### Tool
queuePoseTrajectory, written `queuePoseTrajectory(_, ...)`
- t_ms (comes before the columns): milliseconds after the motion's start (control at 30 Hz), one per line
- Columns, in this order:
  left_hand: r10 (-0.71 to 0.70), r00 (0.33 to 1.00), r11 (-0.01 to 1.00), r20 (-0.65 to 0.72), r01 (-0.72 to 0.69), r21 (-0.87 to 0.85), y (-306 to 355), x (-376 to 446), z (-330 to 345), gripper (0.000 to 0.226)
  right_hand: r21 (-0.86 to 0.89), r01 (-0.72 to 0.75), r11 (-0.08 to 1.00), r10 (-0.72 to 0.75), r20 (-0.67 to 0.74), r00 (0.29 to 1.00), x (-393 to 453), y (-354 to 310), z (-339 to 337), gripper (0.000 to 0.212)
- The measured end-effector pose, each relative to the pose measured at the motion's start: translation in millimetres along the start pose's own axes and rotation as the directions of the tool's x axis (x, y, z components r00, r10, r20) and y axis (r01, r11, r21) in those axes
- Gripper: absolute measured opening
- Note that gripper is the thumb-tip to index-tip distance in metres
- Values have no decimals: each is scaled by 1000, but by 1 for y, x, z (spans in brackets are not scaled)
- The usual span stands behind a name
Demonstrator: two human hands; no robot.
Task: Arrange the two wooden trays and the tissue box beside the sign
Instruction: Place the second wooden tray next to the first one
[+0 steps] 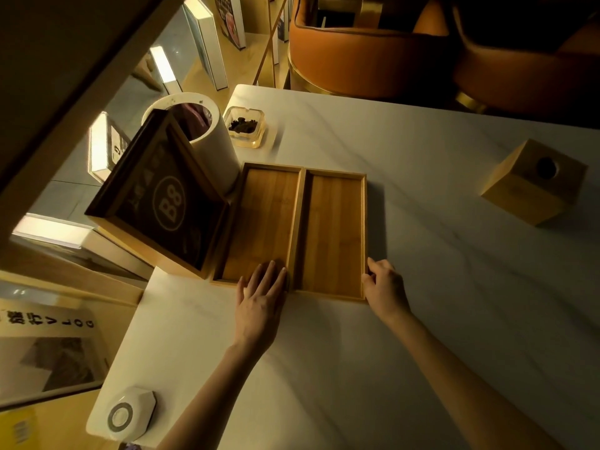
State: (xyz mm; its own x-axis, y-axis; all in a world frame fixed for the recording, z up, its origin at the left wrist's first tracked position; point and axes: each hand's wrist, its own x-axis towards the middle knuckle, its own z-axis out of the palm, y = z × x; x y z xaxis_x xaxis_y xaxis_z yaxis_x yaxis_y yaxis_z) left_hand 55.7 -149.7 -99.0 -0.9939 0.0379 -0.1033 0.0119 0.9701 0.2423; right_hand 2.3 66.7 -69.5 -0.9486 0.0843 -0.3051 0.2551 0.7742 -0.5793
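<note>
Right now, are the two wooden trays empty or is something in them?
Empty: left tray and right tray show only bare wood.

Dim amber light, perhaps slightly soft

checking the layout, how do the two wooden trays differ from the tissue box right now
The two wooden trays lie flat, shallow and open-topped; the tissue box is a closed cube with a round hole. The trays sit side by side next to the sign; the box stands apart, far to the right. The left hand and right hand touch the trays, not the box. All are light wood.
</note>
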Motion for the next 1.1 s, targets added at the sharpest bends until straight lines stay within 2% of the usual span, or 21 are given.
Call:
queuePoseTrajectory(200,-3,1000,1000,17,3,12,1,-1,-2,43,-13,1,1000,-1,10,1000,-1,0,-2,40)
queuePoseTrajectory(333,-13,998,1000,63,12,26,0,-1,-3,62,-13,14,1000,-14,11,1000,0,0,-1,40)
queuePoseTrajectory(667,-32,995,999,95,34,-19,6,1,-8,66,-53,22,998,-20,30,999,4,0,-3,40)
queuePoseTrajectory(733,-26,997,999,75,28,-28,6,1,-9,61,-68,30,997,-27,36,999,4,1,-3,40)
queuePoseTrajectory(800,-20,999,999,49,22,-41,6,2,-8,45,-92,37,995,-34,36,999,3,1,-3,40)
queuePoseTrajectory(967,-15,997,997,72,21,-78,6,2,-9,47,-286,89,954,-86,22,996,2,-5,-8,29)
queuePoseTrajectory(1100,-49,990,993,131,62,-101,10,6,-19,48,-479,279,832,-301,34,953,-3,-12,-17,25)
